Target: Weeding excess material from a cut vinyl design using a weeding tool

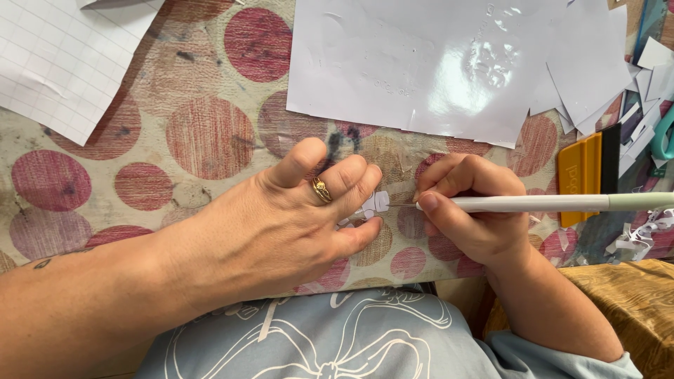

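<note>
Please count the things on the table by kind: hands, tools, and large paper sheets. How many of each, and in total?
Hands: 2, left hand and right hand
Tools: 2, white pen tool, orange squeegee
Large sheets: 2, glossy white sheet, gridded sheet
Total: 6

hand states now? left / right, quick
Left hand: open, fingers pressing flat on a small white cut-out sticker on the spotted tablecloth.
Right hand: closed around a slim white pen-shaped tool, tip at the sticker.
</note>
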